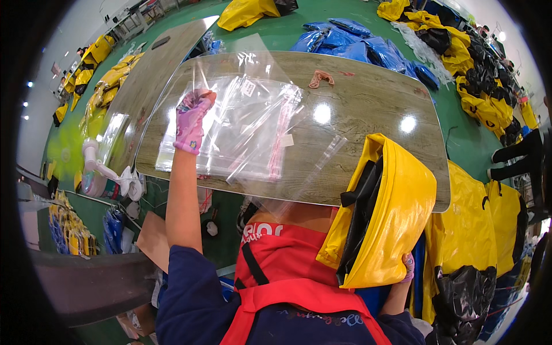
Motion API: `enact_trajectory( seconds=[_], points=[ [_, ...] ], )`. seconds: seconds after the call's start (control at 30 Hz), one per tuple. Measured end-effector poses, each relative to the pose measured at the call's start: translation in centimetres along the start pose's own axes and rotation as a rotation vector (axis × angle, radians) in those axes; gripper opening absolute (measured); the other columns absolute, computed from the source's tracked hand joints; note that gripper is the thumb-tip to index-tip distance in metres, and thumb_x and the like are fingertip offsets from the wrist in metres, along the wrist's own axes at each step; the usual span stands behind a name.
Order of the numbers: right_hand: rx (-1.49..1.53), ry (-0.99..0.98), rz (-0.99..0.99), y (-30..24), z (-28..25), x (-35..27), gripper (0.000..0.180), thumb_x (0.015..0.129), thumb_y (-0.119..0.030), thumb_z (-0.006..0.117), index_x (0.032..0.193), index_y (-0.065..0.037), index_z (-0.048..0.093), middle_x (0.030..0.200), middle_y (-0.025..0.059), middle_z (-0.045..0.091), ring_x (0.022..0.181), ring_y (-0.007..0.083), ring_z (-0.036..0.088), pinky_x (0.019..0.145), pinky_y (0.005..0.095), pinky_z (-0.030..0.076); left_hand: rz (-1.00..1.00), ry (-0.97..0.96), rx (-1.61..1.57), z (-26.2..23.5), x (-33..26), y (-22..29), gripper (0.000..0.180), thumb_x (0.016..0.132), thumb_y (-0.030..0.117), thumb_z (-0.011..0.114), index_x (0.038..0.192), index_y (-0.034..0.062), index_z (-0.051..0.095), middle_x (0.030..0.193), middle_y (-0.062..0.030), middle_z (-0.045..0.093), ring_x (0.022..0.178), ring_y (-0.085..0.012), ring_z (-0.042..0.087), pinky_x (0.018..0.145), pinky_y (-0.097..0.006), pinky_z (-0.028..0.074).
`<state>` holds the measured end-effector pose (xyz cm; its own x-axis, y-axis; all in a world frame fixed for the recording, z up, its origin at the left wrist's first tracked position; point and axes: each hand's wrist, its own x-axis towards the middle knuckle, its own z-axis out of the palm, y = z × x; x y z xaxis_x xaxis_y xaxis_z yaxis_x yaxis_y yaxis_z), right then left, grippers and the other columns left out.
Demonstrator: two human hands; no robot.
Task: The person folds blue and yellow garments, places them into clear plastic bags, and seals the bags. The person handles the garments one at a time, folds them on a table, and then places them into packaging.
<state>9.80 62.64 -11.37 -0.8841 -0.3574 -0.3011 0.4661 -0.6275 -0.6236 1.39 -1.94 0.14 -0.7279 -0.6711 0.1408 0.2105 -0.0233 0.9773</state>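
My left hand (194, 121), in a pink patterned fingerless glove, is closed on a clear plastic bag (253, 66) above the table. Under it several more clear plastic bags (241, 135) lie in a loose stack, glossy, some with small white labels and a strip of red print. At the right, over the table's near edge, hangs a folded yellow bag (397, 213) with a black inside and a black strap. My right hand (408, 269) grips its lower right side; most of those fingers are hidden behind it.
The wood-look table (379, 98) bears a pinkish-brown looped scrap (321, 79). Blue wrapped packages (351, 43) lie beyond its far edge. More yellow bags (468, 218) hang at the right. A blurred green fan (66, 149) stands at the left beside a second table (155, 69).
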Motion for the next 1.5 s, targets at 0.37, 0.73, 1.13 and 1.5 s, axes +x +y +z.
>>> enact_trajectory(
  seconds=[0.37, 0.73, 1.13, 1.5],
  points=[
    [0.017, 0.036, -0.118, -0.7, -0.8, -2.2, 0.075, 0.075, -0.021, 0.077, 0.136, 0.000, 0.040, 0.127, 0.0165, 0.056, 0.112, 0.0331, 0.059, 0.096, 0.0439, 0.048, 0.415, -0.769, 0.352, 10.5, -13.6, 4.0, 0.029, 0.082, -0.006, 0.057, 0.106, 0.0081, 0.067, 0.112, -0.0068, 0.067, 0.100, -0.0163, 0.064, 0.084, -0.025, 0.050],
    [-0.032, 0.222, -0.371, -2.5, -11.0, -8.3, 0.060, 0.085, -0.026, 0.067, 0.135, -0.003, 0.045, 0.126, 0.0136, 0.057, 0.112, 0.0308, 0.058, 0.095, 0.0449, 0.048, 0.531, -1.032, 0.331, 18.1, -24.2, -7.1, 0.025, 0.080, 0.004, 0.065, 0.103, 0.0120, 0.068, 0.104, -0.0065, 0.067, 0.098, -0.0277, 0.063, 0.083, -0.037, 0.051],
    [0.151, 0.174, -0.557, -1.6, -12.8, -10.8, 0.052, 0.091, -0.032, 0.060, 0.134, -0.004, 0.048, 0.132, 0.0141, 0.055, 0.117, 0.0324, 0.055, 0.101, 0.0474, 0.043, 0.210, -1.257, -0.943, 28.4, -7.7, 9.0, 0.025, 0.098, 0.019, 0.048, 0.118, 0.0070, 0.055, 0.111, -0.0182, 0.063, 0.102, -0.0279, 0.062, 0.090, -0.043, 0.051],
    [0.298, 0.283, -0.488, -0.4, -10.8, -7.7, 0.044, 0.090, -0.028, 0.062, 0.124, -0.001, 0.056, 0.122, 0.0155, 0.062, 0.107, 0.0321, 0.062, 0.095, 0.0472, 0.049, 1.103, -1.382, 1.419, 19.3, -3.2, 8.1, 0.022, 0.080, 0.009, 0.056, 0.101, 0.0149, 0.059, 0.137, -0.0066, 0.050, 0.135, -0.0320, 0.035, 0.113, -0.040, 0.027]
  ],
)
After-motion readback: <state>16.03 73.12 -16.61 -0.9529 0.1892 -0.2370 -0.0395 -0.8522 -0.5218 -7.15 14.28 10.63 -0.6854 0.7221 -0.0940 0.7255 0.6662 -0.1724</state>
